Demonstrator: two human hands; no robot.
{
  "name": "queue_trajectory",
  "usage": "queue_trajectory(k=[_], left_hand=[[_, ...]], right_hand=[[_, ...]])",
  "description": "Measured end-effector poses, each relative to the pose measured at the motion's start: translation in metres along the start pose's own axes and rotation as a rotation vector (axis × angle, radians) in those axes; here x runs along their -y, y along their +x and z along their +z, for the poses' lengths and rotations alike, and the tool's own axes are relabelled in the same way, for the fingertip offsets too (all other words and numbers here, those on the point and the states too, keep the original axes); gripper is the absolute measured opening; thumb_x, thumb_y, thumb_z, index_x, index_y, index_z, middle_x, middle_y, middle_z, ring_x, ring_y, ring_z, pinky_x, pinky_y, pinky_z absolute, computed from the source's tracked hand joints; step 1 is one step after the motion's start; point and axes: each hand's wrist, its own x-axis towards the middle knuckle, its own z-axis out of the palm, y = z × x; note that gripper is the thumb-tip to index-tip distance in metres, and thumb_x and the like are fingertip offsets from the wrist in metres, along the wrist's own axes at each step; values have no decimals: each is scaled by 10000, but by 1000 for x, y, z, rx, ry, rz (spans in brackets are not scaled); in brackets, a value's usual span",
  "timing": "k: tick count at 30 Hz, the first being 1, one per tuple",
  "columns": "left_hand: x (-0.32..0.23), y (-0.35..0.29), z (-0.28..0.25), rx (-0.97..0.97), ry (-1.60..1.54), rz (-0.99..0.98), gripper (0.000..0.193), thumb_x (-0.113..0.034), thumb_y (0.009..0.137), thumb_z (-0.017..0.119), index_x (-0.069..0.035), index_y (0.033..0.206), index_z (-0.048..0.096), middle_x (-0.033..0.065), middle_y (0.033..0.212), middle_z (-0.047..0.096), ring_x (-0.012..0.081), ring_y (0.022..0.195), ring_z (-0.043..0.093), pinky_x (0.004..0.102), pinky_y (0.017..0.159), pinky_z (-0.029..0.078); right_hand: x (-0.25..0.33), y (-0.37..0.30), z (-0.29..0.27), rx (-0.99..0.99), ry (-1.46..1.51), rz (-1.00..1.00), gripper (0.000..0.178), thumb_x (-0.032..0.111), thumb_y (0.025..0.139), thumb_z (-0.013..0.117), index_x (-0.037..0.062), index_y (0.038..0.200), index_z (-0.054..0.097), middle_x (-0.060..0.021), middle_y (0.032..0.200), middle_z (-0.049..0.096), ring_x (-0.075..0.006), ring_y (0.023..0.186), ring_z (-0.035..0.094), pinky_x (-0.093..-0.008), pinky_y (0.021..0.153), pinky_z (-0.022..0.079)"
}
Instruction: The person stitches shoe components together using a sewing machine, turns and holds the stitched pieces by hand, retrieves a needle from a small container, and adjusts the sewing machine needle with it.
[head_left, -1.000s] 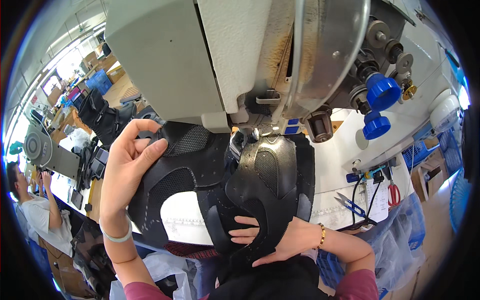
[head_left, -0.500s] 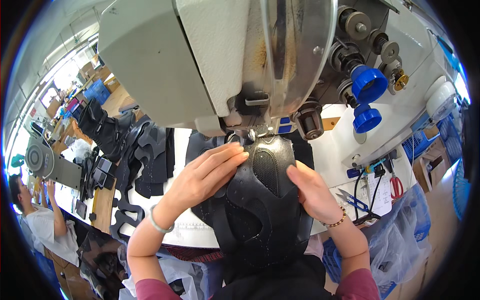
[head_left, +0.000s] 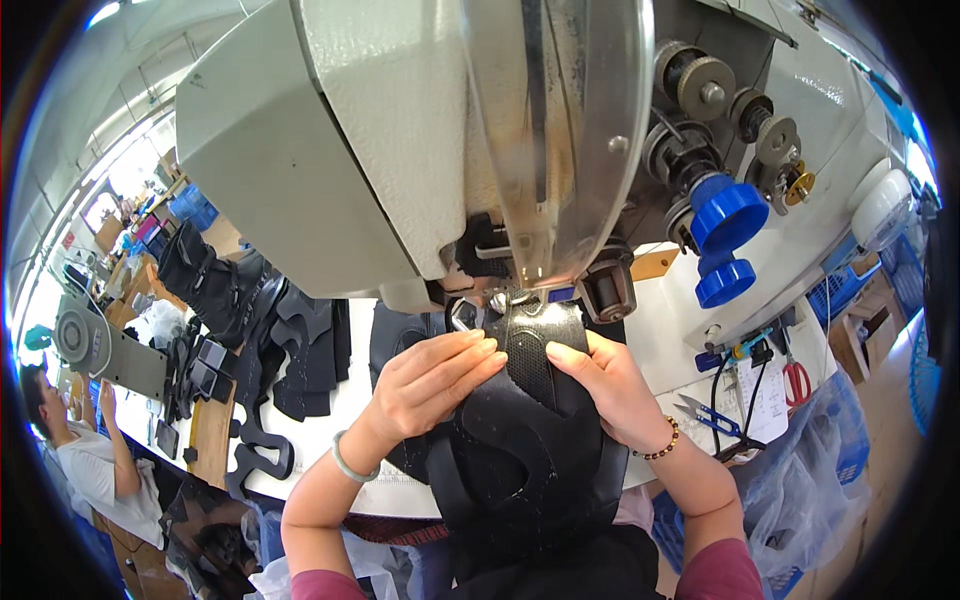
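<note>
A black shoe upper with a perforated mesh panel lies under the head of a sewing machine, its far end lit brightly near the needle area. On its left edge, my left hand presses with the fingers together and bent at the tips; the thumb is hidden. My right hand grips the right edge, thumb on top beside the mesh and the other fingers mostly out of sight. The near part of the upper hangs toward my lap. The machine head covers the needle itself.
Black cut pieces and black boots lie on the left of the white table. Blue-handled snips and red-handled scissors rest at the right. Blue tension knobs jut from the machine. A person sits at far left.
My right thumb has moved left, onto the mesh panel's edge. My left hand has shifted slightly right and lower, its fingertips now over the upper's left edge. The view has tilted a little.
</note>
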Motion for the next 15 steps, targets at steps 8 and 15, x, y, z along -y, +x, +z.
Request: queue_trajectory(k=[8,15], left_hand=[[-4,4,-1,2,55,30,292,-22,640,657,29,927,667,97,929,635,225,891,625,301,791,553],[-13,6,-1,14,118,4,288,-29,648,630,26,928,666,99,941,631,232,875,634,299,769,552]], right_hand=[[10,7,-5,27,-125,28,231,149,872,591,-29,1015,617,-25,885,641,-47,779,565,-196,694,459],[13,14,-12,78,-114,33,280,94,835,614,-41,1076,569,-73,998,631,-98,895,589,-244,789,475]])
